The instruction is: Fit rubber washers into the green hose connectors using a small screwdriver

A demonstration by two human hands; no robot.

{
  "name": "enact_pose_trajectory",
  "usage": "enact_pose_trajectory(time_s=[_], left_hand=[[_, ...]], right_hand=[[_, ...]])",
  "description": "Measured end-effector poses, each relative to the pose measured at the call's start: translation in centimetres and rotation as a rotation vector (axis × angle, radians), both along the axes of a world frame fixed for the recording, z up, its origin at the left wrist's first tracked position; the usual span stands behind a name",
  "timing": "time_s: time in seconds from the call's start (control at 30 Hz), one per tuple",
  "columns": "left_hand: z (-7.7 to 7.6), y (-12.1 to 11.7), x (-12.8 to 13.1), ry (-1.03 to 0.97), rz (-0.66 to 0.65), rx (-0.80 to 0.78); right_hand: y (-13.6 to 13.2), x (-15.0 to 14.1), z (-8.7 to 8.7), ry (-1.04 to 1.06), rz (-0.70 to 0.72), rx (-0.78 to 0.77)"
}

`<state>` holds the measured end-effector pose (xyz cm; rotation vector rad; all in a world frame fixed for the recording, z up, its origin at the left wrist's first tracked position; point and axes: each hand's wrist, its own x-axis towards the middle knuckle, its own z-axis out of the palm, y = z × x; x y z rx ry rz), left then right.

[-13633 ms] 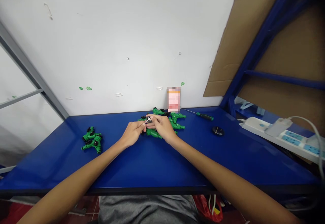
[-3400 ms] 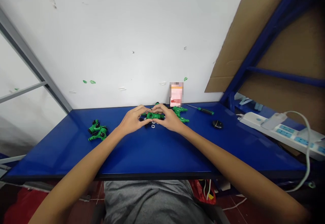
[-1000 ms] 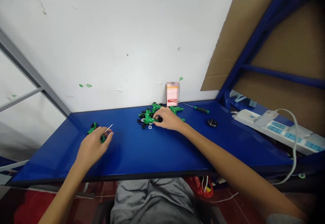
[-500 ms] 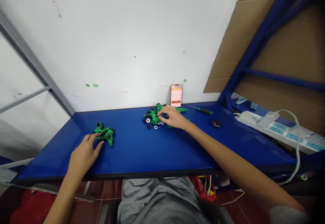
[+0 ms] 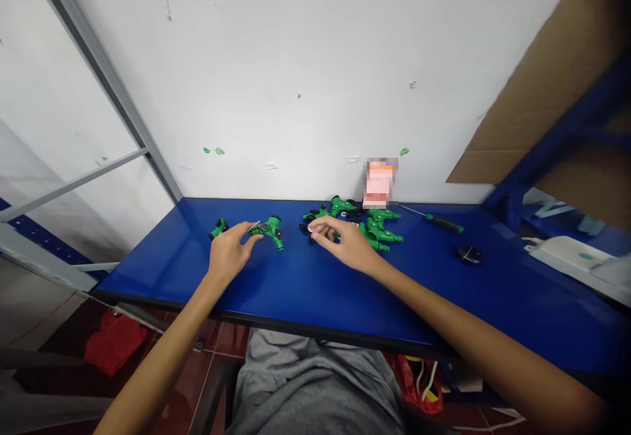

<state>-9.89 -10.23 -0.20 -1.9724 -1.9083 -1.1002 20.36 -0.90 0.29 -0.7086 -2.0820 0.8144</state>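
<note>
The fingers (image 5: 242, 230) of the left hand (image 5: 227, 251) close on the left end of a green connector (image 5: 271, 227), just left of the middle of the frame; a thin metal tool (image 5: 255, 225) pokes out from between the same fingers, over the connector. To the right, the fingers of the right hand (image 5: 351, 241) are curled in, tips near a white ring (image 5: 310, 228) and small black parts (image 5: 304, 228); whether they grip anything I cannot tell.

Just behind the right hand lie more green fittings (image 5: 342, 206), and on its right side a cluster of green connectors (image 5: 384, 218) points rightward. A lone green piece (image 5: 218, 227) sits behind the left hand, partly covered by it. All of these are on the blue table (image 5: 296, 284).

Farther out, a pixelated panel (image 5: 378, 184) stands upright against the white wall (image 5: 296, 41), right of centre. A screwdriver (image 5: 444, 223) and a round black object (image 5: 469, 253) lie to its right, then a white power strip (image 5: 582, 257) at the right edge. Cardboard (image 5: 547, 93) fills the upper right; a red bag (image 5: 116, 340) lies lower left, beneath table height.
</note>
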Motion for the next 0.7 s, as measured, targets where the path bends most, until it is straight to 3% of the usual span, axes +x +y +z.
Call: enact_pose_trajectory(time_s=[0.1,0.17,0.23,0.3,0.43,0.53,0.7], left_hand=[[1.0,1.9,3.5,-0.181,-0.103,0.053],[1.6,3.2,5.9,-0.262,-0.226,0.014],[2.0,4.6,8.0,-0.239,-0.379,-0.041],[2.1,6.0,9.5,-0.168,-0.499,-0.052],[1.7,7.7,10.7,-0.127,-0.554,0.005],[1.1,7.4,10.8,-0.050,-0.564,0.045],[0.3,5.8,11.0,0.117,-0.435,0.058]], right_hand=[[-0.6,-0.9,-0.3,0.231,0.167,-0.472],[-0.6,-1.0,-0.2,0.359,0.249,-0.635],[-0.4,-0.8,0.1,0.427,0.233,-0.711],[0.1,-0.2,0.4,0.448,0.116,-0.705],[1.0,1.0,0.6,0.392,-0.113,-0.556],[1.1,1.2,0.5,0.289,-0.113,-0.526],[0.3,0.6,0.4,0.165,-0.081,-0.473]])
